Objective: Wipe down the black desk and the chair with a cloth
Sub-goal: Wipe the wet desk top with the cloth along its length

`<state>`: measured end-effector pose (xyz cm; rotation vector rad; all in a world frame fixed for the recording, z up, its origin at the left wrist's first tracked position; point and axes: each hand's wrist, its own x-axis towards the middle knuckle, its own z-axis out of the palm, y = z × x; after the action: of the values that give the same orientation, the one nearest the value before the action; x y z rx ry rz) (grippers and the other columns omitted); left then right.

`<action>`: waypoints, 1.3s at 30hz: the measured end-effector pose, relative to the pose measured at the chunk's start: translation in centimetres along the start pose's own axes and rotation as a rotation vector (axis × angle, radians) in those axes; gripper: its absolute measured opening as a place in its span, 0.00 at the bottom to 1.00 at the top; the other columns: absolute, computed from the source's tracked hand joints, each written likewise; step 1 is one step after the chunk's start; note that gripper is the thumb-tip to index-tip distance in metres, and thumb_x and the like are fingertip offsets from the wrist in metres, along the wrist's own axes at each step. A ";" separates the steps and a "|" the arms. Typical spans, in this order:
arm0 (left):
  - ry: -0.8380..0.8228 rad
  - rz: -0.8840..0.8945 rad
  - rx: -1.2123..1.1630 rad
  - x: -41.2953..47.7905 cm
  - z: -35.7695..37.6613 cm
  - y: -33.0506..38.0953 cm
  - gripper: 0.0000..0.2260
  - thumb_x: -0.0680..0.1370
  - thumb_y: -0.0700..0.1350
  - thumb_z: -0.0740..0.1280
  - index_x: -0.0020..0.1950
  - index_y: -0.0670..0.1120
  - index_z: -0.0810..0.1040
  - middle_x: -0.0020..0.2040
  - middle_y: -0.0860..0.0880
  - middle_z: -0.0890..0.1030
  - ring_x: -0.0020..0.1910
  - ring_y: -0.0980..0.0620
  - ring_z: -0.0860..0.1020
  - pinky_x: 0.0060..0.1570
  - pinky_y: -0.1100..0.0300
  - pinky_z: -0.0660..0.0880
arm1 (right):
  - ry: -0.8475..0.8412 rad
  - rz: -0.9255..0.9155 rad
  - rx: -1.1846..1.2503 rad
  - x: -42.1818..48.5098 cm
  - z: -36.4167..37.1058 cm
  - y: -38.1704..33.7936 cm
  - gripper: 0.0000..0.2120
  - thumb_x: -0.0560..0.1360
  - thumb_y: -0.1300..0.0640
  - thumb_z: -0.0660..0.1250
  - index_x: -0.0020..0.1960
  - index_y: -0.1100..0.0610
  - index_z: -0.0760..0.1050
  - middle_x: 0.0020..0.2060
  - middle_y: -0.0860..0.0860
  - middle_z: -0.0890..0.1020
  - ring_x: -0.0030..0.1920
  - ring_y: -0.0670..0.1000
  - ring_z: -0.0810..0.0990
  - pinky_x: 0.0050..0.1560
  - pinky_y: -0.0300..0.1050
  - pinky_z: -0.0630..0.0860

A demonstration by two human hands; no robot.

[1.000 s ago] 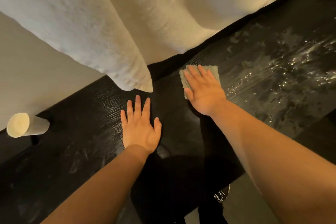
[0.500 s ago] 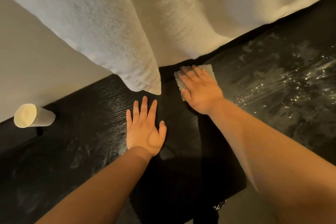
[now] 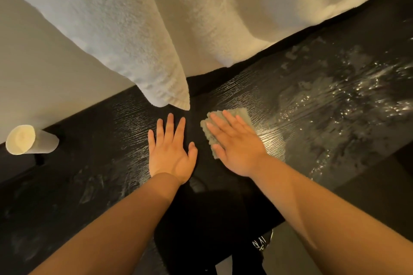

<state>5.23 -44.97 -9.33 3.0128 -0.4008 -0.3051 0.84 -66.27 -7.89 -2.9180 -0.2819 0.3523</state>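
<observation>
Your right hand point(image 3: 237, 147) presses the grey-green cloth point(image 3: 240, 114) flat under straight fingers; your left hand point(image 3: 171, 152) lies splayed on the wet black counter point(image 3: 324, 118).

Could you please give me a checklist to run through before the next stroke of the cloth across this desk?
1. Cloth flat under the right hand: ok, straight fingers press it onto the desk.
2. Left hand clear of the cloth: ok, it lies flat on the desk, apart from the cloth.
3. White towel clear of the desk: cannot tell; its tip hangs just beyond the left hand.
4. Left end free to wipe: not ok, a pale cylinder sits there.
5. Right side dry: not ok, droplets and streaks glisten there.
</observation>
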 end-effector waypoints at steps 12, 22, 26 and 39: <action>0.010 -0.008 -0.021 -0.2 -0.3 0.2 0.33 0.82 0.61 0.52 0.87 0.55 0.52 0.87 0.48 0.49 0.86 0.43 0.45 0.83 0.40 0.44 | 0.058 0.356 0.038 -2.4 -1.3 4.8 0.34 0.83 0.41 0.42 0.85 0.55 0.54 0.85 0.54 0.52 0.84 0.60 0.47 0.83 0.59 0.47; 0.031 -0.013 -0.035 -0.3 -0.4 0.2 0.31 0.83 0.60 0.53 0.86 0.54 0.54 0.87 0.48 0.51 0.86 0.42 0.47 0.83 0.40 0.46 | 0.106 0.269 0.008 -7.1 0.7 7.0 0.30 0.85 0.44 0.46 0.82 0.56 0.63 0.82 0.56 0.61 0.82 0.62 0.57 0.80 0.64 0.57; 0.050 -0.010 -0.044 -0.4 -0.4 0.4 0.30 0.84 0.59 0.55 0.86 0.55 0.56 0.87 0.48 0.53 0.86 0.42 0.48 0.84 0.40 0.46 | 0.106 0.480 0.009 -8.4 -0.5 11.2 0.32 0.84 0.44 0.41 0.84 0.57 0.54 0.84 0.56 0.55 0.83 0.62 0.51 0.82 0.61 0.52; 0.035 -0.071 -0.129 -1.6 0.1 4.3 0.26 0.85 0.49 0.59 0.84 0.50 0.63 0.86 0.44 0.56 0.85 0.40 0.51 0.82 0.36 0.48 | 0.062 0.077 0.052 -13.8 3.2 2.3 0.30 0.86 0.42 0.50 0.85 0.53 0.55 0.84 0.51 0.52 0.84 0.56 0.47 0.83 0.57 0.45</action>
<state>2.61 -48.64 -8.67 2.9056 -0.2603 -0.2724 -12.73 -70.86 -8.50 -2.8877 -0.1493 0.2749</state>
